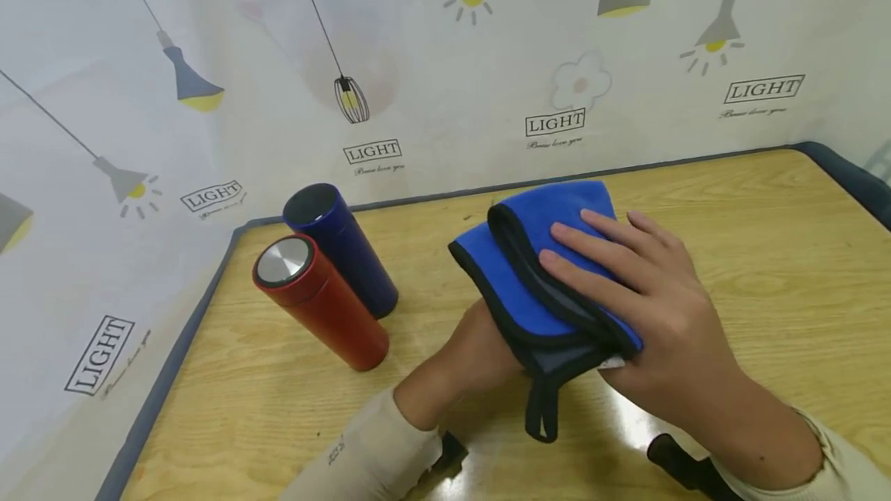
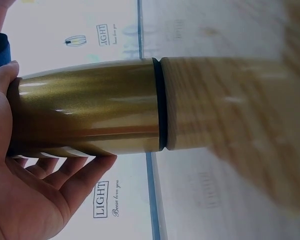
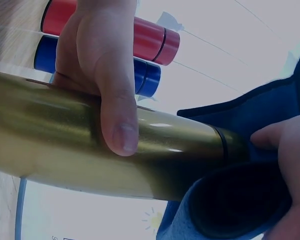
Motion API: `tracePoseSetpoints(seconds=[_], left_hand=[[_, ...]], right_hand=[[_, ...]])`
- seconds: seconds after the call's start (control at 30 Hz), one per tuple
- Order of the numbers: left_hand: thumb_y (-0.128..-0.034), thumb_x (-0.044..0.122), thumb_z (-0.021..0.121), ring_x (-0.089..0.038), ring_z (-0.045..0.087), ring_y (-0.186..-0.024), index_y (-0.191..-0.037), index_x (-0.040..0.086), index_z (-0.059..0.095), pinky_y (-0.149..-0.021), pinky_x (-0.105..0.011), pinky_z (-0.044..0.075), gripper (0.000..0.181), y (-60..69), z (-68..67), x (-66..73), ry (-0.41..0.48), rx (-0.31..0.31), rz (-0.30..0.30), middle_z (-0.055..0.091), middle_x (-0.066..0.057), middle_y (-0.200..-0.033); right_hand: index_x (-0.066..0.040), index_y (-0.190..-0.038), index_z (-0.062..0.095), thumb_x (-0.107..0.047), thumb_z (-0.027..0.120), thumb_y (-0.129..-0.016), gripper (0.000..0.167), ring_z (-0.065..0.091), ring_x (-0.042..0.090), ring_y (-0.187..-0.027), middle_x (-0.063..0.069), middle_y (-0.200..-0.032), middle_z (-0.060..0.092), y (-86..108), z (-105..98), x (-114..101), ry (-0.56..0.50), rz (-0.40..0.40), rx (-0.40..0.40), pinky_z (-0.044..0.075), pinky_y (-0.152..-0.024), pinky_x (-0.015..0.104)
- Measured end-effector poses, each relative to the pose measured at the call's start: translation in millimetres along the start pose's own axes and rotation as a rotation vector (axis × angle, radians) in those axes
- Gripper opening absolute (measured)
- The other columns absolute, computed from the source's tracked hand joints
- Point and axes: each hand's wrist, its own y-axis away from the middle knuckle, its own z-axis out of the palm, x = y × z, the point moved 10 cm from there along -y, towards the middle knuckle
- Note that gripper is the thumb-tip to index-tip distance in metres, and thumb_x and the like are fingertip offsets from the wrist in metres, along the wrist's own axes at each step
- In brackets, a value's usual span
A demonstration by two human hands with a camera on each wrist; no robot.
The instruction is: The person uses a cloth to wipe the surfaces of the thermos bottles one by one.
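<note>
My left hand (image 1: 480, 350) grips a gold thermos (image 2: 90, 105) around its body, the thumb on one side and the fingers on the other. In the head view the thermos is hidden behind the cloth and hands. Draped over the thermos's lid end is a blue cloth (image 1: 511, 292) with black trim and a hanging loop. My right hand (image 1: 661, 315) holds this cloth against the lid end, its fingers spread across the top. The right wrist view shows the thumb (image 3: 295, 155) on the cloth's near side, by the lid.
A red thermos (image 1: 341, 315) and a dark blue thermos (image 1: 358, 253) stand side by side on the left of the wooden table (image 1: 786, 253). Behind the table hangs a pale sheet (image 1: 452, 99) printed with lamps.
</note>
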Motion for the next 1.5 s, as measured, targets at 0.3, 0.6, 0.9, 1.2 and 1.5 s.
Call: tracePoseSetpoints(seconds=[0.3, 0.6, 0.9, 1.2, 1.5], left_hand=[[-0.0807, 0.015, 0.078, -0.025, 0.063, -0.116, -0.124, 0.000, 0.061, -0.102, -0.032, 0.050, 0.048, 2.0, -9.6, 11.5, -0.070, 0.064, 0.113, 0.068, -0.014, -0.123], [-0.0839, 0.018, 0.077, -0.019, 0.054, -0.131, -0.137, 0.007, 0.055, -0.112, -0.030, 0.042, 0.059, -6.3, -6.3, 4.5, -0.050, 0.026, 0.060, 0.061, -0.007, -0.138], [-0.0744, 0.023, 0.087, -0.018, 0.055, -0.130, -0.136, 0.008, 0.057, -0.113, -0.030, 0.041, 0.070, -12.2, -11.3, 5.8, -0.081, 0.045, 0.106, 0.063, -0.006, -0.136], [-0.0698, 0.031, 0.092, -0.005, 0.058, -0.120, -0.143, 0.018, 0.048, -0.104, -0.028, 0.048, 0.086, -12.3, -4.9, -5.4, 0.067, -0.020, -0.109, 0.062, 0.004, -0.135], [-0.0717, 0.045, 0.089, -0.003, 0.057, -0.120, -0.141, 0.029, 0.042, -0.101, -0.031, 0.050, 0.085, -13.8, -5.5, -3.7, 0.049, -0.010, -0.145, 0.059, 0.014, -0.132]], right_hand=[[-0.007, -0.122, 0.071, -0.041, 0.052, -0.103, 0.044, 0.049, 0.037, -0.136, 0.017, -0.132, 0.065, -2.3, 3, -6, -0.015, -0.050, 0.017, 0.029, -0.121, 0.043], [-0.004, -0.121, 0.071, -0.036, 0.052, -0.104, 0.041, 0.051, 0.034, -0.136, 0.019, -0.134, 0.063, 1.6, 3, 5, -0.072, 0.029, 0.067, 0.035, -0.119, 0.036], [-0.001, -0.129, 0.065, -0.037, 0.051, -0.104, 0.046, 0.050, 0.024, -0.139, 0.019, -0.142, 0.057, 7.0, 8, 11, -0.120, 0.085, 0.053, 0.038, -0.115, 0.025], [0.005, -0.136, 0.056, -0.038, 0.049, -0.104, 0.055, 0.046, 0.019, -0.142, 0.017, -0.149, 0.052, 21.0, 3, 21, -0.163, 0.127, 0.037, 0.037, -0.114, 0.020], [-0.002, -0.146, 0.049, -0.012, 0.066, -0.094, 0.055, 0.051, 0.007, -0.135, 0.014, -0.143, 0.057, 29.2, 5, 41, -0.193, 0.244, -0.012, 0.040, -0.109, 0.015]])
